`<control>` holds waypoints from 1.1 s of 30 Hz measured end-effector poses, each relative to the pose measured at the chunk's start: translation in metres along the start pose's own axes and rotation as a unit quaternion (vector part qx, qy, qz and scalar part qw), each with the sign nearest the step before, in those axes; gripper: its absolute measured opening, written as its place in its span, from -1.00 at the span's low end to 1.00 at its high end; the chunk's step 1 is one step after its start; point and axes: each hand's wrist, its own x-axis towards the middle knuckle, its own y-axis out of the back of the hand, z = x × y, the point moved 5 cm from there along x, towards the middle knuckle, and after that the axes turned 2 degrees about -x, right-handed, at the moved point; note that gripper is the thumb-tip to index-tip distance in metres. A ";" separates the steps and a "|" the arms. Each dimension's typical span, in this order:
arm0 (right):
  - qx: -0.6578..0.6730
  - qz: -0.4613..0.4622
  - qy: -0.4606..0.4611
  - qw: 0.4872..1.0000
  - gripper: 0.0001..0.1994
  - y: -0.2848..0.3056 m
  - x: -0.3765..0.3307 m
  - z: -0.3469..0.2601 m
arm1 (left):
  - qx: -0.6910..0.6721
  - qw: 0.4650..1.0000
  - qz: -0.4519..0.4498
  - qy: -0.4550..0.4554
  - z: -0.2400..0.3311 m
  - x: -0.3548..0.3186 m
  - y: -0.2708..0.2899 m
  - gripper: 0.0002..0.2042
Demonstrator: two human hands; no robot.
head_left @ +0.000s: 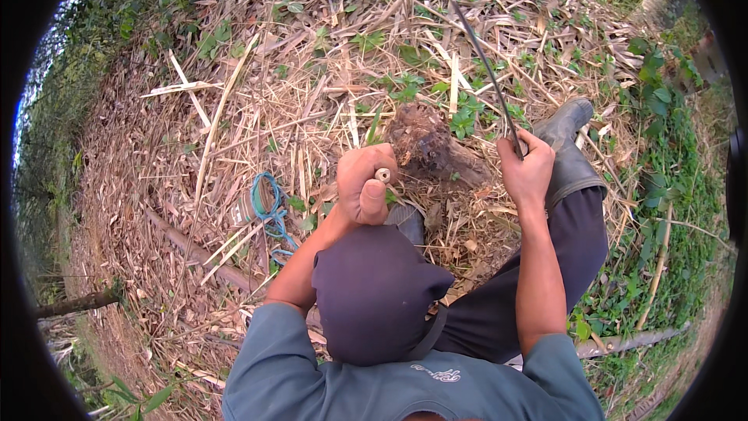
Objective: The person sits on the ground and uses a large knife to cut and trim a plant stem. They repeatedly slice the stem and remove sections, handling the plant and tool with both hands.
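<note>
The left grip (365, 187) is wrapped around one pale-ended stick (382, 175); the right grip (526, 170) pinches one long, dark blade (485, 61) slanting forward. Between them, one wood chunk (436, 148) sits near two rubber boots (575, 168). One blue rope (272, 222) lies leftward on leaf litter (148, 164).

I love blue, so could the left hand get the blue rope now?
Probably yes: the blue rope lies near the left forearm, with nothing seen blocking it. But the left hand is closed around a pale round-ended thing, so it may need to let go first.
</note>
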 end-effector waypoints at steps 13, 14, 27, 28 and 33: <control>0.008 -0.017 0.078 0.997 -0.77 -0.001 -0.013 -0.021 | -0.157 0.952 -0.039 0.258 -0.024 -0.004 0.000 -0.49; 0.014 -0.007 0.132 0.991 -0.76 0.000 -0.014 -0.027 | -0.134 0.951 -0.037 0.275 -0.021 -0.002 -0.006 -0.52; -0.006 -0.012 0.424 0.906 -0.76 0.005 -0.045 -0.089 | 0.085 0.959 -0.239 0.123 -0.008 0.010 -0.018 -0.80; -0.006 -0.013 0.423 0.906 -0.76 0.006 -0.045 -0.089 | 0.087 0.959 -0.240 0.125 -0.006 0.011 -0.019 -0.81; -0.006 -0.029 0.420 0.907 -0.79 0.009 -0.043 -0.089 | 0.097 0.955 -0.250 0.129 -0.003 0.012 -0.020 -0.84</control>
